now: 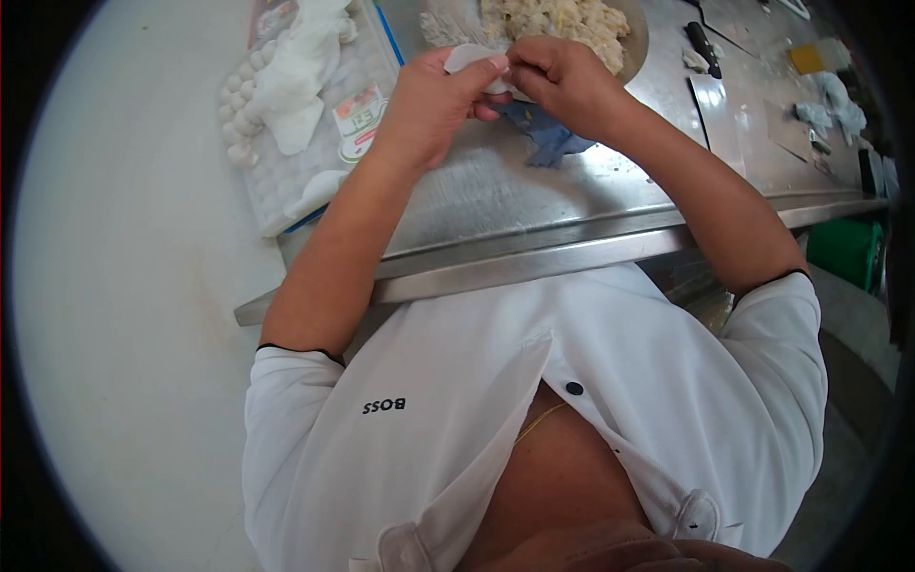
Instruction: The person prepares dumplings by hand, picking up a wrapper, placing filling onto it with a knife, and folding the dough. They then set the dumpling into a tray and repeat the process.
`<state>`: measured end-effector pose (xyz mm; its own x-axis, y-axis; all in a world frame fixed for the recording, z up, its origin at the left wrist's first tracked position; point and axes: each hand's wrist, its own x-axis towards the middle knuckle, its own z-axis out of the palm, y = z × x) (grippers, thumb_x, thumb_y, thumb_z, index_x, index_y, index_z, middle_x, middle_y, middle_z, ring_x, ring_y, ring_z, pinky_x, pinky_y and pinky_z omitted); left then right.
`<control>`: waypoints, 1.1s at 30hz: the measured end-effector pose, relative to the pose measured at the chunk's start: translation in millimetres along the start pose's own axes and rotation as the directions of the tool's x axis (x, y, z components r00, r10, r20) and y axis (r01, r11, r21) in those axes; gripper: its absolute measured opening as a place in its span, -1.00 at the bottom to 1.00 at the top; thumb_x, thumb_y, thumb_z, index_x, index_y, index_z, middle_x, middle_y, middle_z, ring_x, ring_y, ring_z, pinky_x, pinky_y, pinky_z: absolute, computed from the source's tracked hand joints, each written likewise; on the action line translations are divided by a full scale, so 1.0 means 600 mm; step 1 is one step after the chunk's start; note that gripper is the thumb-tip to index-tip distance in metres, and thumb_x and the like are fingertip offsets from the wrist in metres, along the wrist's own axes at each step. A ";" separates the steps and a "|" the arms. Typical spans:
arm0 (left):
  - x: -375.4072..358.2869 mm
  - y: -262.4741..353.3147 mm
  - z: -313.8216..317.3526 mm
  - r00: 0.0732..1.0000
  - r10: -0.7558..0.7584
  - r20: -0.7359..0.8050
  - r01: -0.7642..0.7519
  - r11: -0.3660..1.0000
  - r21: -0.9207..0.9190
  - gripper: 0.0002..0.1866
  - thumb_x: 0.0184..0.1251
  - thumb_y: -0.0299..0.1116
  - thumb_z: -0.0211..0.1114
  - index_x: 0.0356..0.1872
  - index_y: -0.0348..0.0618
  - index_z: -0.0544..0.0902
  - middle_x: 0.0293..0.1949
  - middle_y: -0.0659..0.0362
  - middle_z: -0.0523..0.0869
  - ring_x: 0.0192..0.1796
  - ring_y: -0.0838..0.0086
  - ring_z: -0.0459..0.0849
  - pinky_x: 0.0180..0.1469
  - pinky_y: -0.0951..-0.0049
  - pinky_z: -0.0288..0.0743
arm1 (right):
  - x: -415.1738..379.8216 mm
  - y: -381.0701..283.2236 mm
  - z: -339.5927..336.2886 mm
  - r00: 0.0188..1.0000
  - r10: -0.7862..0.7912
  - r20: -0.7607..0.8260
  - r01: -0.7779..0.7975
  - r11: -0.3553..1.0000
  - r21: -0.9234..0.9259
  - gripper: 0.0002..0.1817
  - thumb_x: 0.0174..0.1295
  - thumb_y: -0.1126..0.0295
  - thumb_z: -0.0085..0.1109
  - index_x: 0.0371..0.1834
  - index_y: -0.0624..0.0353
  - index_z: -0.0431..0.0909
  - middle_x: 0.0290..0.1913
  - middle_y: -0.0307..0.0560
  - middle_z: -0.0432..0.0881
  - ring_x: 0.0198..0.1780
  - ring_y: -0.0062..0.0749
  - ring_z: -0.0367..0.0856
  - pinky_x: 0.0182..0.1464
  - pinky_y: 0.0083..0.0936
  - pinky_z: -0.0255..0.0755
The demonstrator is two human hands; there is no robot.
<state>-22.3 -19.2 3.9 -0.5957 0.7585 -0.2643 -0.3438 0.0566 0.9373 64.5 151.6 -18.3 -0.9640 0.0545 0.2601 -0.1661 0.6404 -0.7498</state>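
A thin round white wrapper is held up between my hands, over the near edge of a metal bowl. My left hand is closed on its left side, with the thumb on top. My right hand pinches its right side with bent fingers. Pale lumpy filling lies in the bowl behind my hands. Just beneath them, a crumpled blue cloth rests on the metal table.
At the left, a tray carries rows of round white pieces, a white cloth and a printed packet. A black-handled knife and a cleaver blade lie right. The metal table edge runs before me.
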 end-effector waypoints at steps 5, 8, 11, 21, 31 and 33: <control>0.000 0.006 0.002 0.999 -0.003 -0.045 0.009 0.992 0.124 -0.68 0.38 -0.25 0.29 -0.04 -0.32 0.59 -0.21 0.12 0.73 -0.22 0.43 0.74 -0.27 0.54 0.54 | 0.001 -0.006 0.002 0.967 0.254 0.027 -0.250 0.925 0.287 -0.79 0.27 0.35 0.11 -0.21 0.29 0.60 -0.47 -0.13 0.59 -0.45 -0.53 0.54 -0.38 -0.47 0.41; -0.001 0.009 0.002 0.999 -0.050 -0.017 0.052 0.993 0.105 -0.66 0.38 -0.24 0.29 -0.04 -0.33 0.59 -0.21 0.12 0.73 -0.24 0.44 0.75 -0.30 0.57 0.53 | 0.003 -0.008 -0.002 0.948 0.302 0.105 -0.319 0.893 0.317 -0.79 0.27 0.36 0.10 -0.20 0.29 0.60 -0.48 -0.15 0.57 -0.46 -0.56 0.53 -0.39 -0.48 0.40; 0.001 0.007 0.005 0.998 -0.049 -0.032 0.047 0.998 -0.052 -0.67 0.39 -0.26 0.29 -0.04 -0.34 0.59 -0.21 0.12 0.73 -0.26 0.44 0.75 -0.34 0.59 0.53 | 0.003 0.003 -0.002 0.943 0.314 0.112 -0.333 0.892 0.305 -0.79 0.26 0.36 0.10 -0.19 0.29 0.60 -0.48 -0.15 0.58 -0.45 -0.54 0.53 -0.38 -0.48 0.41; -0.002 0.009 0.005 0.995 -0.073 -0.064 0.081 0.986 0.144 -0.71 0.39 -0.37 0.25 -0.01 -0.38 0.57 -0.18 0.07 0.73 -0.28 0.40 0.76 -0.36 0.56 0.56 | -0.002 -0.004 0.008 0.975 0.201 0.091 -0.219 0.931 0.293 -0.79 0.25 0.36 0.14 -0.21 0.29 0.61 -0.43 0.01 0.61 -0.36 -0.30 0.59 -0.23 -0.36 0.45; -0.001 0.007 0.007 0.995 -0.056 -0.086 0.068 0.988 0.142 -0.74 0.42 -0.36 0.21 -0.03 -0.35 0.55 -0.25 0.08 0.72 -0.32 0.40 0.77 -0.39 0.56 0.57 | -0.007 -0.004 0.006 0.995 0.104 -0.007 -0.103 0.989 0.104 -0.77 0.24 0.32 0.13 -0.23 0.28 0.62 -0.37 0.10 0.63 -0.36 -0.13 0.59 -0.22 -0.30 0.45; -0.002 0.007 0.004 0.996 -0.067 -0.066 0.076 0.986 0.146 -0.74 0.42 -0.36 0.21 -0.03 -0.36 0.55 -0.25 0.08 0.72 -0.32 0.40 0.77 -0.39 0.57 0.57 | -0.006 -0.004 0.009 0.989 0.145 -0.015 -0.139 0.969 0.202 -0.78 0.24 0.31 0.13 -0.24 0.26 0.62 -0.36 0.12 0.63 -0.37 -0.10 0.60 -0.24 -0.27 0.46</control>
<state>-21.3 -17.9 8.8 -0.6177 0.7085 -0.3412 -0.2787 0.2084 0.9375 67.5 145.5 -20.6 -0.9746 0.1586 0.1580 -0.0690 0.4586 -0.8860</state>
